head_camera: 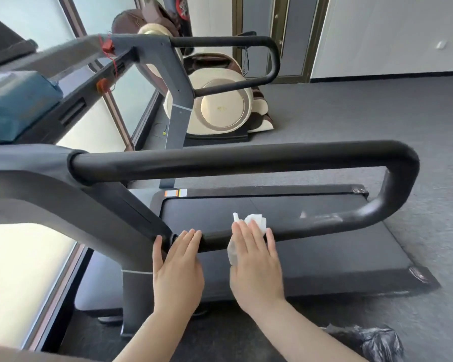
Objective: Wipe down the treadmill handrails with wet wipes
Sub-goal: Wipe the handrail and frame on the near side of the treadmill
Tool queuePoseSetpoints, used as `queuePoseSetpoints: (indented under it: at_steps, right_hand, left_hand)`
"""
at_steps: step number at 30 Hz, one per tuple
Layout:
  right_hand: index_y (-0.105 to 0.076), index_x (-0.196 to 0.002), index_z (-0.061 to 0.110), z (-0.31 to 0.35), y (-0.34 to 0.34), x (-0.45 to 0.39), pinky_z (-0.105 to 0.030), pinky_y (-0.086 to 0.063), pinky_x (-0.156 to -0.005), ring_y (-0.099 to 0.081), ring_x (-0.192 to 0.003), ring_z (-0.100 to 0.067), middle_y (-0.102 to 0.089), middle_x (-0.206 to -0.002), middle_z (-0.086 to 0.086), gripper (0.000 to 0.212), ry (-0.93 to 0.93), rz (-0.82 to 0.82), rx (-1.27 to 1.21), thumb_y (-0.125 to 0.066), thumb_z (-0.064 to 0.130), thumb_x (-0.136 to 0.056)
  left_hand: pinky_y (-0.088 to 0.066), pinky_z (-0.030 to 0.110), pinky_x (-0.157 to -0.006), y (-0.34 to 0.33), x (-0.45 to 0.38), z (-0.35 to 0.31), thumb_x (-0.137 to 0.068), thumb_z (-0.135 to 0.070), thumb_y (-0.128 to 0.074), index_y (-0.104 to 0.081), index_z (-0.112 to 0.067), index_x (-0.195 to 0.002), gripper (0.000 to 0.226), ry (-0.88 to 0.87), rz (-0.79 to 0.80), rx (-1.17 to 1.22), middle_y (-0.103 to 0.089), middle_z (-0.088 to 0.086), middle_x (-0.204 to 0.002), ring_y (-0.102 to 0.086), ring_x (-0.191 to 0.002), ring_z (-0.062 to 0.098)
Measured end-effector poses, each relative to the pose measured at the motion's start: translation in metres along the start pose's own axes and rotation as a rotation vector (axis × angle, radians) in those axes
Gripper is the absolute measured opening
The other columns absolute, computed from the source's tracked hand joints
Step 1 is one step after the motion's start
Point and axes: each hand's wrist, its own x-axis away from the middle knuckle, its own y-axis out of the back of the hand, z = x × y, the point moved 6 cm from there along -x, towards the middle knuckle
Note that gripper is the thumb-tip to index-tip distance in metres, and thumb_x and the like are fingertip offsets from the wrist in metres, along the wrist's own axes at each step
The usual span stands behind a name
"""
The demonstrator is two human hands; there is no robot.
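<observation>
Wet wipe (pixel 254 222) lay on the near handrail's (pixel 311 226) lower bar, which ran left-right ahead of both hands. Right hand (pixel 255 259) pressed it, fingers straight; left hand (pixel 177 267) spread beside, probably bracing.

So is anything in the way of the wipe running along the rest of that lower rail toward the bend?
Nothing visible. The right hand presses the wet wipe on the lower rail, which runs bare to the bend. The left hand rests on the rail on the other side, by the post.
</observation>
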Motion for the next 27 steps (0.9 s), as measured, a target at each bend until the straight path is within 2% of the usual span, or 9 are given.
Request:
queuePoseSetpoints:
  at_steps: [3,5,9,12,15,18,20,23,27]
  right_hand:
    - [-0.034,-0.150,0.008,0.051,-0.018,-0.005,-0.049,-0.011,-0.117,-0.027,-0.147,-0.028,-0.032,-0.158,-0.008,0.082,0.161,0.040,-0.014,-0.070,0.023,-0.078]
    - [-0.035,-0.150,0.009,0.052,-0.017,-0.002,-0.048,-0.011,-0.116,-0.027,-0.147,-0.026,-0.032,-0.158,-0.007,0.088,0.221,0.063,0.024,-0.073,0.024,-0.072]
    - [-0.038,-0.149,0.009,-0.001,0.000,0.007,-0.048,-0.016,-0.115,-0.030,-0.146,-0.023,-0.037,-0.156,-0.007,0.092,0.116,0.040,0.015,-0.075,0.019,-0.065]
    - [-0.038,-0.148,0.004,0.020,-0.006,-0.006,-0.050,-0.014,-0.115,-0.036,-0.141,-0.032,-0.040,-0.152,-0.013,0.085,0.089,0.024,0.033,-0.073,0.022,-0.072]
    - [-0.018,-0.155,0.006,0.065,-0.024,-0.007,-0.050,0.001,-0.119,-0.015,-0.149,-0.033,-0.020,-0.161,-0.013,0.083,0.236,0.052,0.091,-0.059,0.032,-0.087]
    - [-0.017,-0.155,0.011,0.039,-0.021,0.002,-0.047,-0.001,-0.120,-0.013,-0.151,-0.026,-0.017,-0.163,-0.007,0.094,0.301,0.071,0.133,-0.065,0.027,-0.077]
    - [-0.023,-0.155,0.012,0.008,-0.013,0.012,-0.048,-0.008,-0.119,-0.017,-0.150,-0.025,-0.020,-0.162,-0.005,0.098,0.234,0.080,0.094,-0.069,0.022,-0.069]
    - [-0.026,-0.153,0.006,-0.001,-0.006,0.015,-0.050,-0.013,-0.117,-0.017,-0.150,-0.029,-0.021,-0.162,-0.011,0.101,0.093,0.038,0.061,-0.071,0.022,-0.065]
    - [-0.017,-0.155,0.006,0.055,-0.028,0.010,-0.048,0.004,-0.120,0.003,-0.151,-0.030,-0.008,-0.163,-0.013,0.103,0.284,0.073,0.134,-0.069,0.037,-0.072]
  left_hand:
    - [0.003,0.033,-0.119,0.002,-0.002,0.004,-0.084,-0.011,-0.054,-0.064,-0.023,-0.117,0.037,-0.012,-0.011,-0.009,-0.065,-0.010,-0.118,-0.059,-0.114,0.008]
    - [0.000,0.031,-0.119,0.004,-0.003,0.005,-0.083,-0.011,-0.057,-0.065,-0.024,-0.116,0.037,-0.025,0.001,-0.016,-0.065,-0.012,-0.115,-0.061,-0.110,0.007]
    - [0.007,0.031,-0.118,-0.002,-0.009,0.007,-0.070,-0.004,-0.069,-0.062,-0.016,-0.122,0.054,-0.033,0.057,-0.086,-0.064,-0.005,-0.121,-0.058,-0.118,0.013]
    - [0.009,0.033,-0.118,-0.007,-0.011,0.008,-0.076,-0.009,-0.062,-0.057,-0.016,-0.130,0.055,-0.046,0.082,-0.123,-0.060,-0.005,-0.129,-0.052,-0.126,0.014]
    - [0.003,0.036,-0.119,-0.008,-0.006,0.013,-0.083,-0.019,-0.039,-0.052,-0.014,-0.136,0.055,-0.082,0.087,-0.194,-0.053,-0.002,-0.138,-0.040,-0.136,0.019]
    - [0.003,0.036,-0.120,-0.010,0.000,0.019,-0.073,-0.003,-0.049,-0.045,-0.009,-0.140,0.068,-0.057,0.114,-0.207,-0.045,0.003,-0.145,-0.027,-0.142,0.018]
    - [0.006,0.036,-0.119,-0.011,0.000,0.019,-0.068,-0.003,-0.048,-0.044,-0.007,-0.140,0.072,-0.040,0.124,-0.205,-0.046,0.004,-0.145,-0.033,-0.140,0.018]
    - [0.009,0.035,-0.119,-0.013,-0.003,0.015,-0.067,-0.002,-0.062,-0.046,-0.009,-0.139,0.074,-0.018,0.122,-0.171,-0.052,0.003,-0.140,-0.043,-0.134,0.019]
    - [0.004,0.036,-0.119,-0.012,-0.003,0.015,-0.073,-0.009,-0.048,-0.054,-0.009,-0.133,0.060,-0.038,0.120,-0.177,-0.056,0.003,-0.135,-0.049,-0.129,0.019]
